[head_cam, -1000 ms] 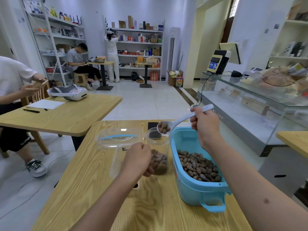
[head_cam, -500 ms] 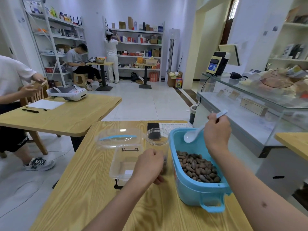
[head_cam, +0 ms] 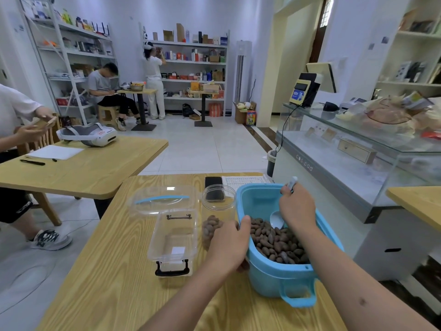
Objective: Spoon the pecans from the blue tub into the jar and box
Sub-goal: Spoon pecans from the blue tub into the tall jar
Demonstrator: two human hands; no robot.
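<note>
The blue tub [head_cam: 281,275] stands at the right of the wooden table [head_cam: 114,290], with brown pecans [head_cam: 274,244] heaped in its near half. My right hand [head_cam: 297,209] grips a white spoon [head_cam: 276,218] whose bowl dips into the pecans. A clear jar [head_cam: 217,211], partly filled with pecans, stands just left of the tub. My left hand [head_cam: 229,244] wraps around the jar's near side. The clear plastic box [head_cam: 174,237] with black latches lies empty left of the jar.
A clear lid with a blue handle [head_cam: 162,199] lies behind the box. A black phone [head_cam: 213,187] and a printed sheet [head_cam: 243,181] rest at the table's far edge. A glass counter [head_cam: 353,149] runs along the right. A seated person [head_cam: 14,130] occupies the left table.
My right hand swung the spoon from above the jar rightward and down into the tub; the spoon now sits empty among the pecans. My left hand stayed on the jar.
</note>
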